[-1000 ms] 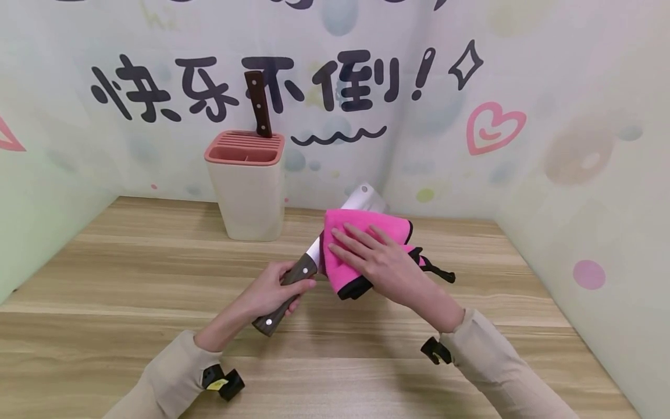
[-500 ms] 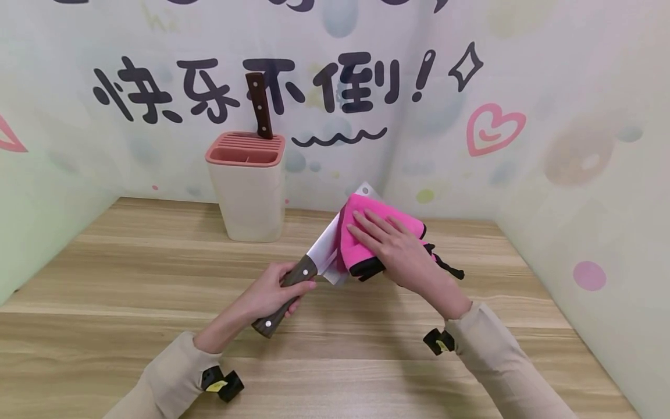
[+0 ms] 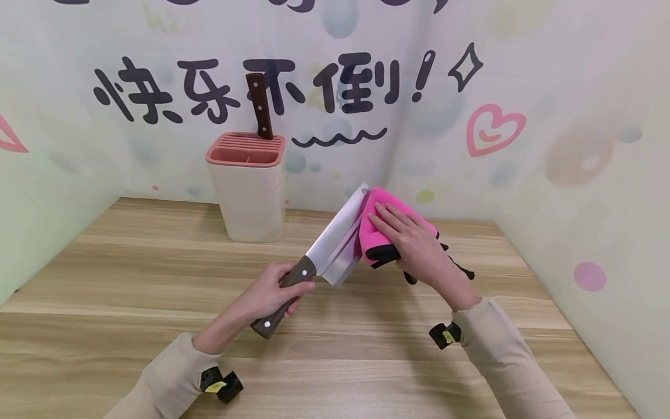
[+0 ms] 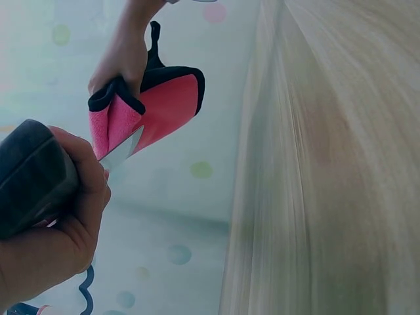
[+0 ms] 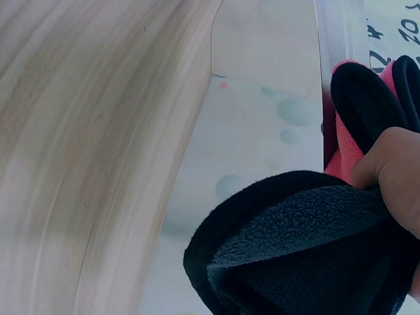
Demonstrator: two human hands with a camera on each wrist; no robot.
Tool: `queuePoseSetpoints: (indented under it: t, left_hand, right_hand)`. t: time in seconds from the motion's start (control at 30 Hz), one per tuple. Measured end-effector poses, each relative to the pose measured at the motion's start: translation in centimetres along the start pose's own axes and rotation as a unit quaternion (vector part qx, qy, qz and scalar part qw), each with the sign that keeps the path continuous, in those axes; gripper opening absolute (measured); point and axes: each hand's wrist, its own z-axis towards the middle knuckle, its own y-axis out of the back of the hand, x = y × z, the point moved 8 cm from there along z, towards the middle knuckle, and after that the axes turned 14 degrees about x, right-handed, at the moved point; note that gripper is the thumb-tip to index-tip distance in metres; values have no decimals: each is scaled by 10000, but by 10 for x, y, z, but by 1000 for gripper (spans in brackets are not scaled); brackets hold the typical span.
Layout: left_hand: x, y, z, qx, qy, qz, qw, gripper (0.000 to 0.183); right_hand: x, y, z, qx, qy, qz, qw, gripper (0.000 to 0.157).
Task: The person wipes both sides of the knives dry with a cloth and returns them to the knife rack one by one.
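My left hand (image 3: 274, 291) grips the dark wooden handle (image 3: 285, 299) of a cleaver, whose broad shiny blade (image 3: 337, 235) points up and to the right above the table. A folded pink cloth (image 3: 374, 233) with black edging covers the far right part of the blade. My right hand (image 3: 416, 244) holds this cloth, fingers on its upper face. From the left wrist view, the pink cloth (image 4: 167, 108) wraps round the blade's edge. The cloth's dark grey underside (image 5: 295, 223) fills the lower part of the right wrist view, beside my thumb (image 5: 390, 164).
A white knife block (image 3: 248, 201) with a red slotted top stands at the back left of the wooden table (image 3: 131, 273). One brown-handled knife (image 3: 259, 107) is upright in it. A printed wall sheet (image 3: 439, 151) rises behind the table.
My right hand has slid the cloth up and right along the blade towards its far end, baring more metal near the handle. My left hand and the cleaver stay nearly still.
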Motion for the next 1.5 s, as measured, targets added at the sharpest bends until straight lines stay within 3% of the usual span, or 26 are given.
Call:
queuePoseSetpoints:
  t: [0.27,0.53,1.5]
  left_hand:
    - [3,1,1,-36,42,-90,9999,26]
    - [2,0,1,-7,-7,-48,10000,26]
    - [6,0,3,-97,135,-162,9997,29]
  right_hand:
    - [-9,-3,-3,-6,-94,277,9996,80]
    - [-3,0,-2,-63,-122,-147,9998,78]
    - [72,5,0,-97,901,-1023,9906,53]
